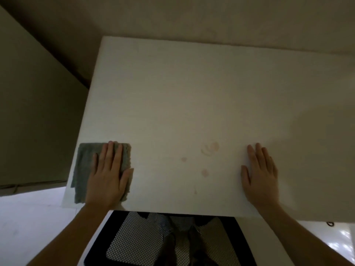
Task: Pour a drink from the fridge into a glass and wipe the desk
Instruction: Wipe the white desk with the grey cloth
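A white desk (192,89) fills most of the head view. A grey-green cloth (84,166) lies flat at its front left corner. My left hand (107,175) rests flat on the cloth with straight fingers. My right hand (261,173) lies flat on the bare desk at the front right, fingers straight, holding nothing. Between the hands are faint pinkish stains (210,148), including a ring mark and small spots (204,172). No glass, drink or fridge is in sight.
A dark chair seat (138,244) with a mesh pattern sits under the desk's front edge. A beige wall (34,112) stands to the left of the desk. A bright glossy floor (28,217) shows at the lower left and right.
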